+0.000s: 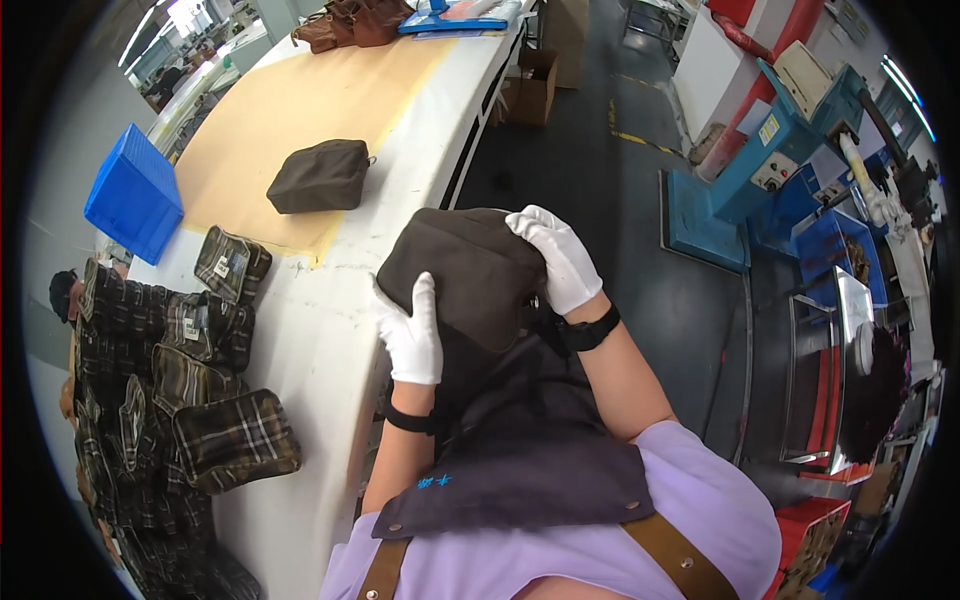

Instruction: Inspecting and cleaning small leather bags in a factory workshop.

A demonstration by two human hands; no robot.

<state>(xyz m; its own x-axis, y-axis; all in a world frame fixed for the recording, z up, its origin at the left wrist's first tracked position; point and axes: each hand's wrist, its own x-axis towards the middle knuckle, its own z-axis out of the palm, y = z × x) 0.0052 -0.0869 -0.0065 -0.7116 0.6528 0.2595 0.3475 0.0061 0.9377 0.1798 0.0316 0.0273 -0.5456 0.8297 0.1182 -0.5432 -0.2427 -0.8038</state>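
You have both hands clamped on the dark brown pouch (465, 270), holding it up off the surface (330, 330) just in front of your chest, beyond the white edge and partly over the floor (600, 200). Your left hand (412, 335) in its white glove presses flat against the near left face, fingers pointing up; your right hand (558, 258) curls over the top right corner. That grip looks like a squeeze between two palms more than a firm pinch, so if either glove slips on the smooth fabric, the pouch could tip toward the gap between you and the surface and drop. Dark straps hang beneath it near your apron (520, 450); I cannot tell how they are attached, and they could snag on your wrist bands as you turn it. A second brown pouch (320, 176) lies well apart on the tan sheet (290, 110), and the stack of plaid pouches (190, 390) crowds the left end beside the blue crate (133, 195), so setting yours down there carelessly could knock the pile over.
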